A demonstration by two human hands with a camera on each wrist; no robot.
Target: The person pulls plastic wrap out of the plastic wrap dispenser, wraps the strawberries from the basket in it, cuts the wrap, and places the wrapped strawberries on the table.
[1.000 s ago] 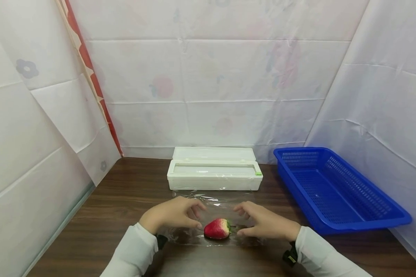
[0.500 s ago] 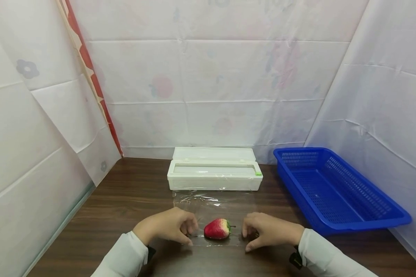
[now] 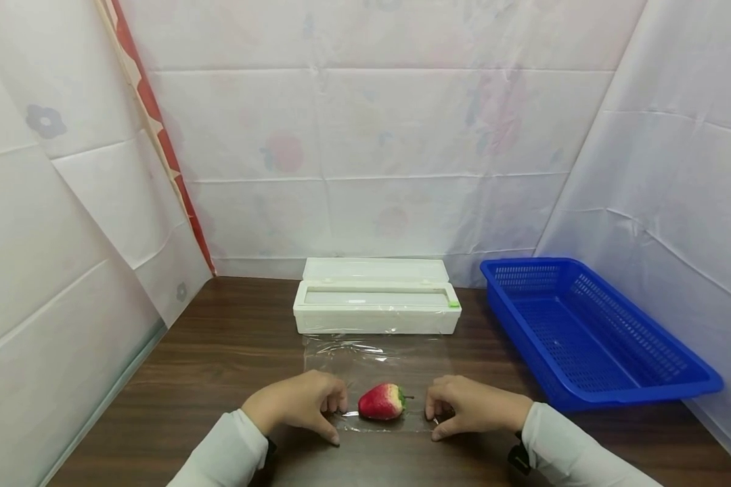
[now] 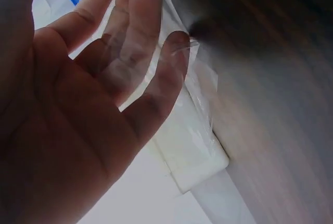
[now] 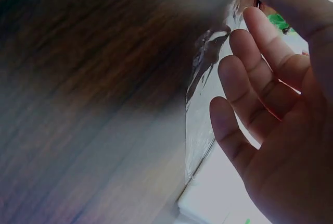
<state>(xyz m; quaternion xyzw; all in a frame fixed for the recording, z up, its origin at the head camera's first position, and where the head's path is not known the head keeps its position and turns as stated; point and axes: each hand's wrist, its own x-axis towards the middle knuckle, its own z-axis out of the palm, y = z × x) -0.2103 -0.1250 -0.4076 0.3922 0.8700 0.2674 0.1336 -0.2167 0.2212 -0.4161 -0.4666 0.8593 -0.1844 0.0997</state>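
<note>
A red strawberry (image 3: 380,402) with a green cap and stem lies on a sheet of clear cling film (image 3: 396,368). The film runs forward from a white dispenser box (image 3: 378,319) whose lid stands up. My left hand (image 3: 301,404) holds the film's near left corner, fingers curled over it and thumb in front. At the near right corner, my right hand (image 3: 478,408) holds the film edge between thumb and fingers. In the left wrist view clear film (image 4: 190,86) hangs across the fingers. Crinkled film (image 5: 203,62) runs beside the fingertips in the right wrist view.
A blue perforated plastic basket (image 3: 585,338) stands at the right of the brown wood-grain table (image 3: 231,325). White patterned sheets (image 3: 378,162) hang behind and along both sides. The dispenser box stands near the back.
Both hands have moved outward from above the strawberry to the film's near corners and lowered there. Their fingers have curled at the film. The strawberry and box stay put.
</note>
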